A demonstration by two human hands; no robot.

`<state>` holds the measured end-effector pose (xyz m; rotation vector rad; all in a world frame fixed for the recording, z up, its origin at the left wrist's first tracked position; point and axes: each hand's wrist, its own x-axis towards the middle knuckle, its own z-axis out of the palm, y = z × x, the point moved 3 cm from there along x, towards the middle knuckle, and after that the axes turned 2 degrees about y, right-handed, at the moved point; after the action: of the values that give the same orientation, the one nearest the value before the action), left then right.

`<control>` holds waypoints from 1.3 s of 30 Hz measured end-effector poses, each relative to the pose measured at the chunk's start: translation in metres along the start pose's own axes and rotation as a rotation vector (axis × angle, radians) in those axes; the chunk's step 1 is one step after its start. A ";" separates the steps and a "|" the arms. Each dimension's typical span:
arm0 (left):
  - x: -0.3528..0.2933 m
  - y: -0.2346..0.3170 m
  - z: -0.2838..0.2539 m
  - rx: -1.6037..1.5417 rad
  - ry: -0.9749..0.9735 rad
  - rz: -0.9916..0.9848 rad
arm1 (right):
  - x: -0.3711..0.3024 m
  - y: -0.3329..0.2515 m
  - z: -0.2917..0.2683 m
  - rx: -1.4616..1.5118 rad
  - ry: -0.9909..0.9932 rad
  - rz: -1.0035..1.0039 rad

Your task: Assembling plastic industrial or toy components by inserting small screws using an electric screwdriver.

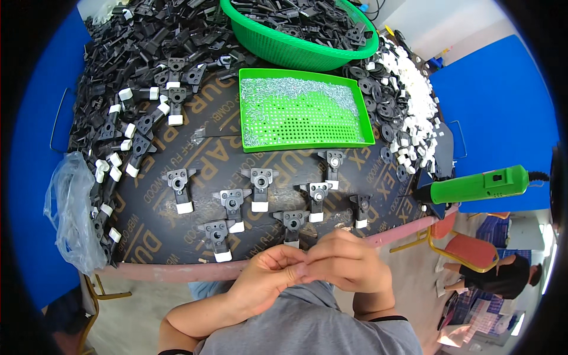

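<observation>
Nine black brackets (260,188) with white caps are lying finished in rows on the board (195,148), while heaps of loose black parts (136,41) and white caps (414,100) are waiting behind. Left hand (269,275) and right hand (343,263) are pinching together at the table edge; anything held is hidden, so I cannot tell
</observation>
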<state>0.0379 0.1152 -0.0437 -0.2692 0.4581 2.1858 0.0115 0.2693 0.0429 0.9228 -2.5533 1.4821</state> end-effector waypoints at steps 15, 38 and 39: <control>-0.014 0.019 -0.003 0.032 0.167 0.119 | 0.001 0.044 0.025 -0.233 0.286 0.333; -0.005 0.019 -0.001 -0.009 0.089 0.080 | -0.021 0.044 0.011 -0.698 0.509 0.266; -0.005 0.019 -0.001 -0.002 0.094 0.080 | -0.017 0.037 0.008 -0.476 0.446 0.201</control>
<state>0.0258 0.1008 -0.0389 -0.3612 0.5275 2.2589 0.0086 0.2839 0.0043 0.2470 -2.5188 0.9006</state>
